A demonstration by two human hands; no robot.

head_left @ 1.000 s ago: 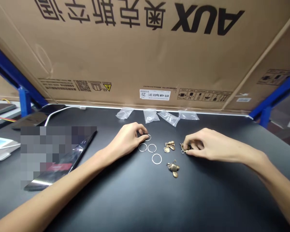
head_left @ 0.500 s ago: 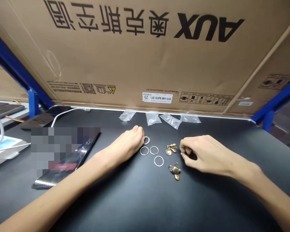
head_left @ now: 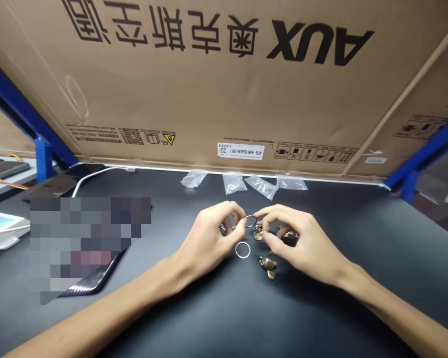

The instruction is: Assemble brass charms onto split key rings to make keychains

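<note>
Head view: my left hand [head_left: 209, 239] and right hand [head_left: 296, 238] pinch a thin wire ring [head_left: 250, 221] by its rim between curled fingers, over the bench [head_left: 358, 238]. Ring should handle light, stiff, slippery; rim is the hold. A second ring [head_left: 242, 250] and brass charms [head_left: 268, 265] lie just below. Clear plastic bags [head_left: 234, 183] sit behind, apparently empty.

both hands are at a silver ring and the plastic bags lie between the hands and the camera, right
No: the plastic bags lie beyond the hands, at the far edge of the table, as the head view shows. The left hand and right hand are at the ring.
</note>
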